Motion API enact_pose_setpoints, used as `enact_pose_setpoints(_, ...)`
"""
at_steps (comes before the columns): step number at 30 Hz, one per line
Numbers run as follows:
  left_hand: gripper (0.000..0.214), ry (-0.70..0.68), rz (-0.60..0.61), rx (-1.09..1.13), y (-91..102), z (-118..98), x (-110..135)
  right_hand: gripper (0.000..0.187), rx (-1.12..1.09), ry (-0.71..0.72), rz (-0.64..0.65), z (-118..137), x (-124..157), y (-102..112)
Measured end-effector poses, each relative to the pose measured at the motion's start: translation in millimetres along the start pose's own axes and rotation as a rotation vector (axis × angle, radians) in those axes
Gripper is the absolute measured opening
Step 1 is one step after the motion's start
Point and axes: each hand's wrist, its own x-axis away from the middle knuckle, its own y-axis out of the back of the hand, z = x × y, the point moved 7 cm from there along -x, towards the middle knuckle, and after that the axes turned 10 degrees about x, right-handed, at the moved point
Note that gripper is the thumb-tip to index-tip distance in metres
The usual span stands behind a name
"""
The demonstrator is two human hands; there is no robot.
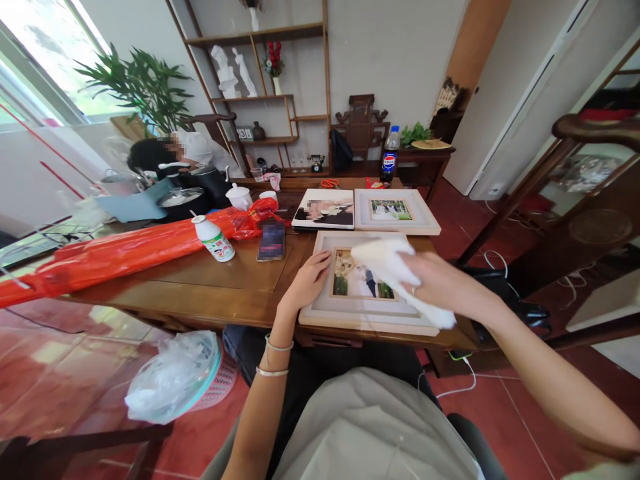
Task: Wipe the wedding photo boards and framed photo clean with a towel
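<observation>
A white-framed photo (320,313) lies flat at the near edge of the wooden table (210,287). My left hand (307,280) rests on the frame's left border, fingers spread flat. My right hand (440,283) is closed around a white cloth (385,260) and holds it over the picture's glass; the hand and cloth are smeared by motion. A ring shows on one finger. Two bangles circle my left wrist.
Behind lie a second framed photo (397,211), a photo album (325,209) and a phone (271,241). A white bottle (215,239) stands beside a long red plastic bundle (125,253). A cola bottle (389,157), kettles, a seated person (155,153), shelves and a lined bin (185,377) surround the table.
</observation>
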Motion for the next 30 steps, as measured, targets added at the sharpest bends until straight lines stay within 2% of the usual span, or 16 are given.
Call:
enact_pose_setpoints(2, 0.039, -0.006, -0.001, 0.002, -0.1, 0, 0, 0.038, 0.055, -0.105, -0.192, -17, -23, 16)
enact_pose_setpoints(3, 0.039, -0.012, -0.001, 0.005, -0.3, 0, 0, 0.038, 0.080, -0.114, -0.277, -18, -36, 21)
enact_pose_setpoints(5, 0.039, -0.028, 0.001, 0.009, -0.8, 1, 0, 0.040, 0.112, -0.005, -0.391, -6, -63, 21)
enact_pose_setpoints(7, 0.039, -0.041, -0.001, 0.006, -0.8, 0, 0, 0.043, 0.141, 0.208, -0.382, 18, -89, 6)
enact_pose_setpoints(9, 0.037, -0.050, -0.008, 0.001, 0.3, -2, 0, 0.042, 0.166, 0.375, -0.289, 40, -110, -18)
enact_pose_setpoints(12, 0.032, -0.071, -0.004, 0.008, 1.9, -9, -1, 0.038, 0.172, 0.455, -0.198, 57, -127, -47)
enact_pose_setpoints(15, 0.032, -0.079, 0.000, 0.015, 2.6, -11, -1, 0.038, 0.166, 0.431, -0.193, 54, -125, -56)
enact_pose_setpoints(19, 0.038, -0.048, 0.008, 0.013, 0.9, -5, -1, 0.042, 0.191, 0.381, -0.174, 37, -98, -50)
enact_pose_setpoints(26, 0.039, -0.011, 0.018, 0.030, 0.3, 0, -1, 0.042, 0.382, 0.062, -0.003, -13, -46, -33)
enact_pose_setpoints(30, 0.030, 0.021, -0.002, 0.046, 4.6, 2, -9, 0.039, 0.327, 0.099, -0.011, -18, -45, -33)
